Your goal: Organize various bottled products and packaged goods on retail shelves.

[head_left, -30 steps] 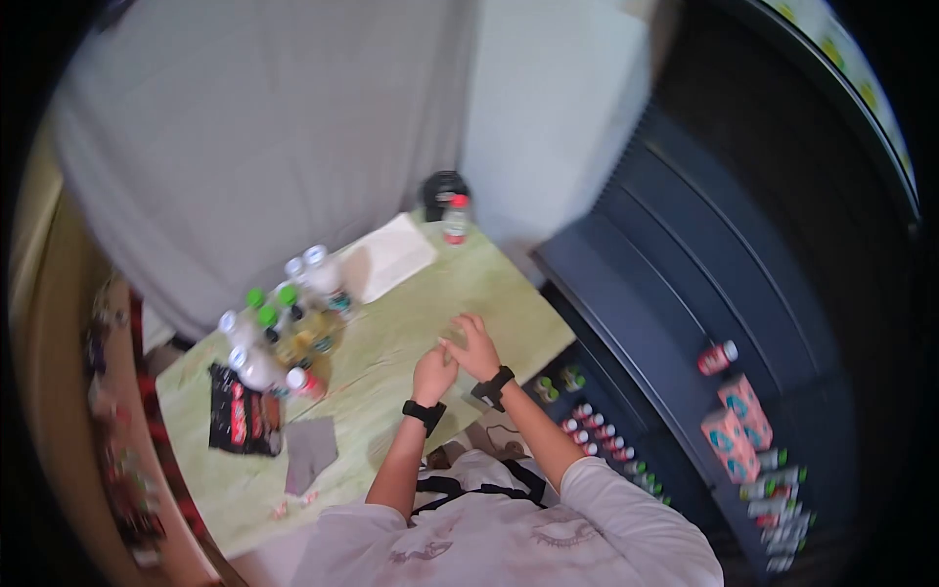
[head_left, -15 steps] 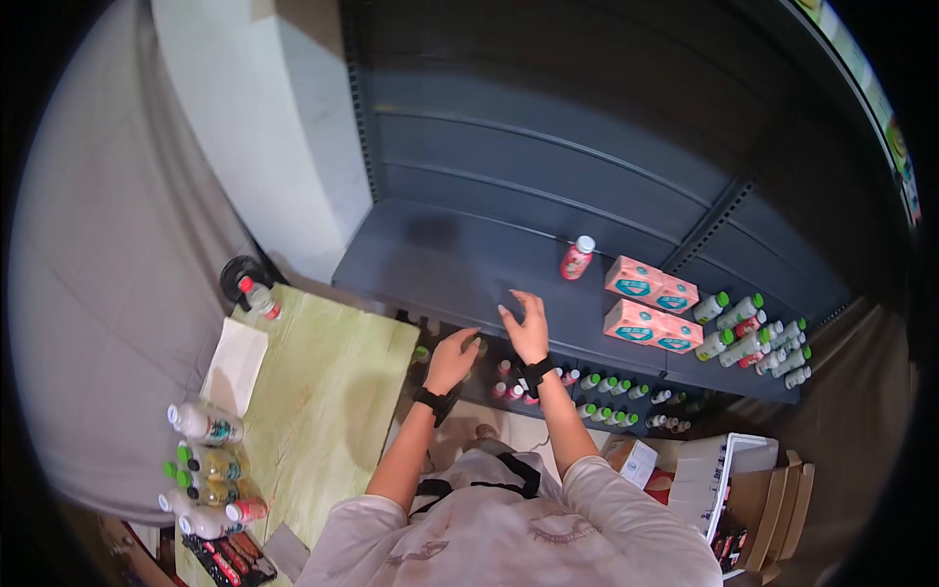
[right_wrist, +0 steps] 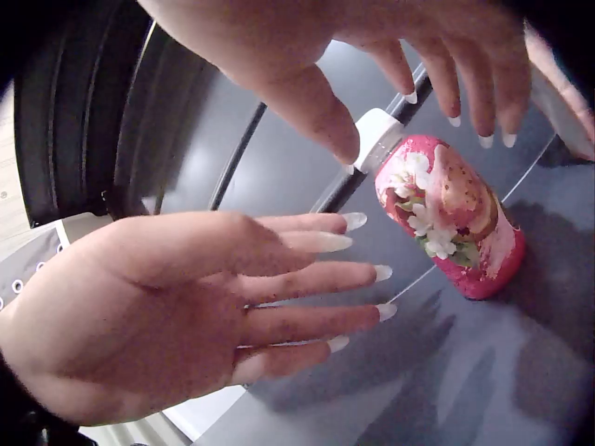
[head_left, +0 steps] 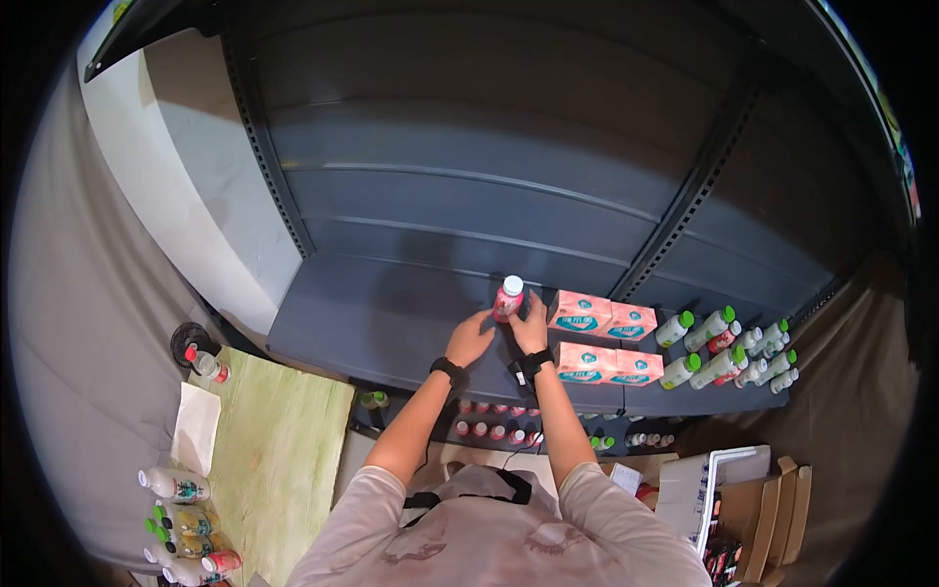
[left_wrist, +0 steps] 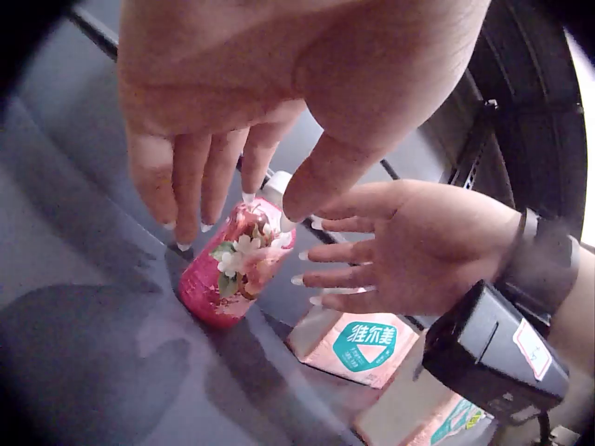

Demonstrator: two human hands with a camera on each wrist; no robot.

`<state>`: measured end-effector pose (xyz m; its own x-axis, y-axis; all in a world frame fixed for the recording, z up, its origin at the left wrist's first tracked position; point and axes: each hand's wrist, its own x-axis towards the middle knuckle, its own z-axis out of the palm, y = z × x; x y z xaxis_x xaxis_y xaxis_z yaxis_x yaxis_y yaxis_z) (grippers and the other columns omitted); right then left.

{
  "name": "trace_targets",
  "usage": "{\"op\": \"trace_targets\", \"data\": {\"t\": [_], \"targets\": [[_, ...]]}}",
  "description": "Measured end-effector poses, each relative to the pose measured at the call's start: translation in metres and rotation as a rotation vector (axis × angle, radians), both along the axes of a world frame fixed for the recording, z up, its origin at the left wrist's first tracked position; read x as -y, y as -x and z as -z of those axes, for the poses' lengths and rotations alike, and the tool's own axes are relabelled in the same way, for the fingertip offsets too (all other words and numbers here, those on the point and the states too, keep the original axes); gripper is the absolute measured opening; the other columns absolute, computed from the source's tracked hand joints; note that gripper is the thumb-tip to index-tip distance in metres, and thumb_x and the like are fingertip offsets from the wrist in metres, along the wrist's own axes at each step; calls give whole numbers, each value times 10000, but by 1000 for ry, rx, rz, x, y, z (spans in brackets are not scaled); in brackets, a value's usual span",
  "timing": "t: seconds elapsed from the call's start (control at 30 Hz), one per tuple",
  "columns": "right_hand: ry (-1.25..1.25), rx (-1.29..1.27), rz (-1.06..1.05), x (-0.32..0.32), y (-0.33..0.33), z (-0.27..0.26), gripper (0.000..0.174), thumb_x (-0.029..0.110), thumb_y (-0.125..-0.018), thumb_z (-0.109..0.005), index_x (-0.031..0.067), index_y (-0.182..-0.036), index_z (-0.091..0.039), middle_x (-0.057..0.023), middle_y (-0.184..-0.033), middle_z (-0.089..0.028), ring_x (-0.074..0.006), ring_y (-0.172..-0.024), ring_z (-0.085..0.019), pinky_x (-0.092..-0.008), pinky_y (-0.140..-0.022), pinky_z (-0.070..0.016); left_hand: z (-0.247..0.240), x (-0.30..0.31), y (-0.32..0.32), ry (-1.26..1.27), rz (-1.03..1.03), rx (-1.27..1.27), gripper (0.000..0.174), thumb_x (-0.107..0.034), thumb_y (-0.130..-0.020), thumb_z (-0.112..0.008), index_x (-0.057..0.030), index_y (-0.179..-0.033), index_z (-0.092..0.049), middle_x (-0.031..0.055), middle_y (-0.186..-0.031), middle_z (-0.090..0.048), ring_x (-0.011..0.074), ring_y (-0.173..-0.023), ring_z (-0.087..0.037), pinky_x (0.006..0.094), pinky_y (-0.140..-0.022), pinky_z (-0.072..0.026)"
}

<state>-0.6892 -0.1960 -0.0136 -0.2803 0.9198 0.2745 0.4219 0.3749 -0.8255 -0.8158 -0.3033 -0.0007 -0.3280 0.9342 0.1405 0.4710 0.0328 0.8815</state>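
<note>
A pink bottle (head_left: 508,301) with a white cap and a flower-and-fruit label stands on the dark shelf (head_left: 377,318). My left hand (head_left: 471,340) reaches in from its left, fingers extended; in the right wrist view that left hand (right_wrist: 223,307) shows its palm, fingertips short of the label. On the other side is my right hand (head_left: 528,328), its thumb close by the white cap in the right wrist view, fingers spread. In the left wrist view the bottle (left_wrist: 237,265) appears between both hands, and neither is wrapped around it.
Pink tissue packs (head_left: 585,315) sit right of the bottle, with several green- and white-capped bottles (head_left: 709,328) beyond. More bottles line the lower shelf. A green table (head_left: 284,430) at left bears bottles and white paper (head_left: 196,426). Cartons (head_left: 773,519) stand at lower right.
The view has swung from the table to the shelf. Both hands, earlier together over the table, have moved apart and forward to either side of the pink bottle.
</note>
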Motion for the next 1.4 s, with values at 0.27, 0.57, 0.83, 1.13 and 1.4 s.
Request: {"op": "trace_targets", "data": {"t": [0.27,0.57,0.83,1.13,1.4], "targets": [[9,-13,-219,-43,19,29,741,177,-728,-755,28,-1362,-401,-222,-1276,-498,-393,-1189,-506,-419,-988,-432,16,-61,-2,45,-20,-3,732,-178,-798,-657,-118,-1451,-332,202,-1239,-596,379,-1120,-584,425,-938,-463],[20,84,-100,-20,23,-2,656,271,-659,-828,31,-1188,-522,-190,-1128,-612,-364,-1030,-623,-418,-864,-497,35,-47,11,8,-8,68,694,-230,-812,-681,-49,-1416,-389,200,-1248,-593,356,-1137,-584,386,-966,-456],[52,71,-365,18,58,-30,636,287,-669,-825,16,-1173,-546,-193,-1085,-648,-355,-1014,-640,-416,-872,-508,22,12,58,-145,-125,165,654,-285,-791,-723,-14,-1339,-492,193,-1172,-642,311,-1081,-628,367,-926,-476],[410,-104,-916,124,155,-50,613,147,-708,-807,-9,-1228,-524,-111,-1085,-656,-164,-956,-649,-303,-826,-526,-3,164,127,-225,-373,251,600,-156,-718,-801,27,-1235,-559,145,-1124,-667,205,-1030,-642,318,-915,-485],[283,24,-1306,295,250,-63,589,154,-721,-794,-8,-1223,-531,-129,-1103,-659,-184,-965,-663,-319,-827,-532,-9,364,161,-261,-752,334,503,-96,-734,-795,36,-1174,-591,134,-1084,-696,160,-1013,-651,309,-896,-500]]}}
